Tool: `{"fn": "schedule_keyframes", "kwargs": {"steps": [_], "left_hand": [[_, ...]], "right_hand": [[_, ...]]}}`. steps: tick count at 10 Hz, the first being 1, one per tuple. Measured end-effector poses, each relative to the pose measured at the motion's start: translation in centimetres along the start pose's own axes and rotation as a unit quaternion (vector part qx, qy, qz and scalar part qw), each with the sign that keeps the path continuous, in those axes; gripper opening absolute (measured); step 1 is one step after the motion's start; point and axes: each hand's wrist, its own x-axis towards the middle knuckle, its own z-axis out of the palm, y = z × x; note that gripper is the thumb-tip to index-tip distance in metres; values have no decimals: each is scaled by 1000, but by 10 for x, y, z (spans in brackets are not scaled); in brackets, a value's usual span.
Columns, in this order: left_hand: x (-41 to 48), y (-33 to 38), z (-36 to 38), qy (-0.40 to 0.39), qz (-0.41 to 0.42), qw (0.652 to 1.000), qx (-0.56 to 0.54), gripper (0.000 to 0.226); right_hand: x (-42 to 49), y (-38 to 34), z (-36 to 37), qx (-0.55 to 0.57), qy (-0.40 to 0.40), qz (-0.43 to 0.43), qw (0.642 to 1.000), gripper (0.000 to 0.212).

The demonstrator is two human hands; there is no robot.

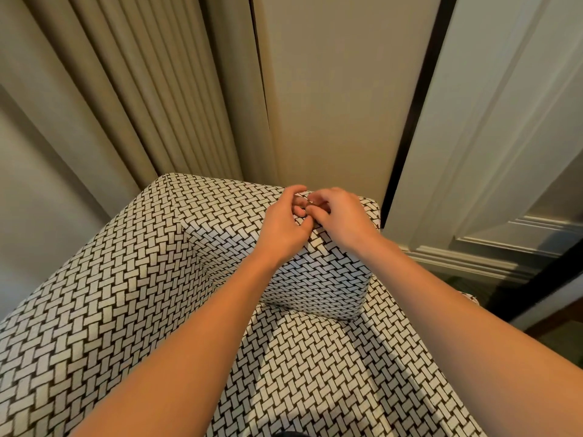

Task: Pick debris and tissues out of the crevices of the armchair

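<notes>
There is one armchair (132, 294) with a black and white woven pattern, and it fills the lower half of the view from about 7 o'clock to 5 o'clock. One back cushion (318, 279) leans near the middle. There are two bare arms and two hands. Both arms reach up from the bottom edge, at about 6 and 4 o'clock, and meet just above the middle, at the top edge of the cushion. The left hand (284, 225) has its back turned up and its fingers (299, 203) curled in. The right hand (340, 216) sits just beside it, at about 3 o'clock from it, with its fingers curled toward the left hand. The fingertips of the two hands touch each other and press on the cloth at the cushion's top edge. Each grip is nearly closed, with the fingers bunched close together. Something tiny may sit between the fingertips, but it is too small to tell what it is. No tissue or bit of debris shows clearly anywhere on the chair. One beige curtain (142, 89) hangs at 11 o'clock, and one white door (489, 121) stands at 2 o'clock.
</notes>
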Motion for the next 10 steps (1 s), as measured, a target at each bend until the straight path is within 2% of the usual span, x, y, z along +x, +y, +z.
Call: {"fn": "schedule_keyframes", "kwargs": {"steps": [2, 5, 7, 8, 9, 10], "left_hand": [[0, 0, 2, 3, -1, 1000, 7, 54], [-2, 1, 2, 10, -7, 1000, -23, 43], [-6, 10, 0, 1, -37, 999, 11, 56], [-15, 25, -4, -28, -54, 998, 3, 64], [-22, 46, -3, -2, -28, 1000, -12, 56], [-17, 68, 10, 15, 21, 1000, -14, 48]], "right_hand": [[11, 0, 2, 3, -32, 33, 999, 26], [8, 9, 2, 132, -35, 87, 987, 34], [-14, 9, -5, 140, -12, 89, 986, 35], [-32, 4, -21, 137, -15, 89, 986, 33], [-46, -6, -39, 139, -7, 65, 988, 31], [-48, -4, -54, 171, 37, 48, 983, 30]]}}
